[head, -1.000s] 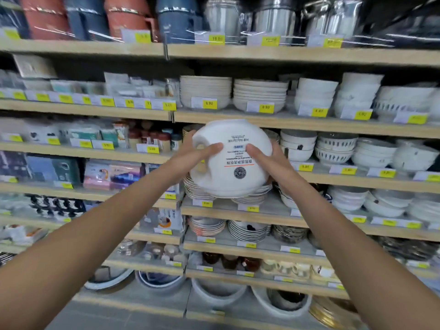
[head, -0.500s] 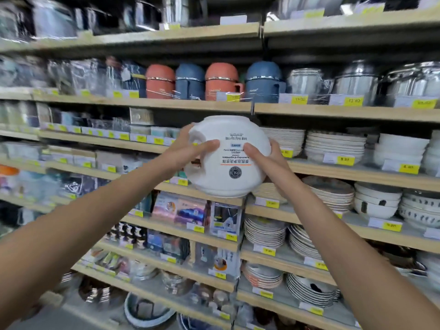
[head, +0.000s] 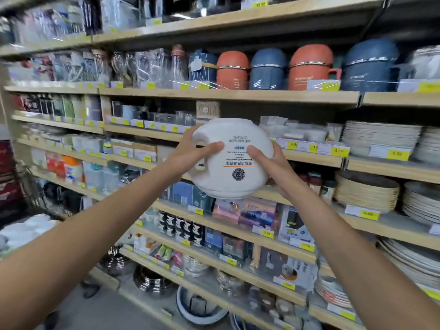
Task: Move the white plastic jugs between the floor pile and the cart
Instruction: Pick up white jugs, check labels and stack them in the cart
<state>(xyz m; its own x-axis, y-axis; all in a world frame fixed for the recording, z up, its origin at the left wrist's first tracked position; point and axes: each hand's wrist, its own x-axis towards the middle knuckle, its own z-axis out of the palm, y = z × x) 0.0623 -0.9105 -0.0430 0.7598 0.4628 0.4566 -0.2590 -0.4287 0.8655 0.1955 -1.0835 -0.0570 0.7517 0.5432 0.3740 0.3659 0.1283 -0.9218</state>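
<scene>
A round white plastic jug (head: 232, 160) with a printed label hangs upside down at chest height in front of the shop shelves. My left hand (head: 190, 151) grips its left side near the moulded handle hole. My right hand (head: 271, 160) grips its right side, thumb across the label. At the far left edge several more white jugs (head: 26, 232) lie together, blurred, beside a dark wire frame (head: 35, 194) that may be the cart.
Wooden shelves (head: 228, 95) fill the view, with orange and blue lidded pots (head: 269, 67) up high. Stacks of plates (head: 366, 189) sit at the right, and boxed goods lower down. Basins (head: 202, 306) stand on the floor under the lowest shelf.
The view has swung left and upward along the shelves. The jug stays held between both hands, still upside down. The white jugs at the left have come into view.
</scene>
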